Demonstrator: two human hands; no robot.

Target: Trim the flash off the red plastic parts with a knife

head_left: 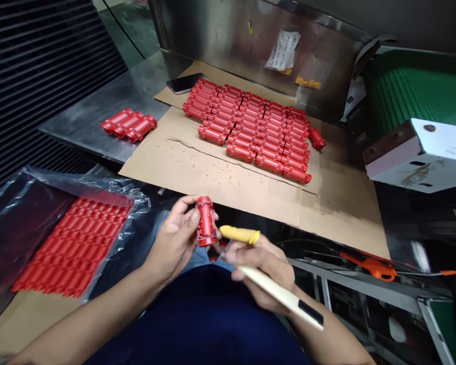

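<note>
While the hands work just beyond the near edge of the cardboard sheet (213,172), the left hand (173,238) holds a red moulded plastic cylinder (206,221) upright, its narrow grip wrapped around the barrel with the thumb on one side and the fingers on the other. The piece looks light and stiff, and its smooth surface may be a little slippery. The ribbed barrel seems the surest place to take hold, leaving both ends free.

The right hand (262,268) keeps a closed, pen-like grip on a cream handle (277,295) with a black patch near its end; the working end is hidden. A yellow finger cot (239,234) sits just beside the cylinder, though contact cannot be told.

Rows of matching red cylinders (254,126) lie tightly packed toward the far edge of the cardboard, and 1 stray cylinder (317,138) rests by their right side. A smaller group of red cylinders (129,124) lies on the stainless steel counter (87,114) left of the cardboard, near a black phone (182,83). More red cylinders (72,246) fill a clear plastic bag (127,190) to the left of the hands. Orange-handled snips (372,266) lie to the right.
</note>
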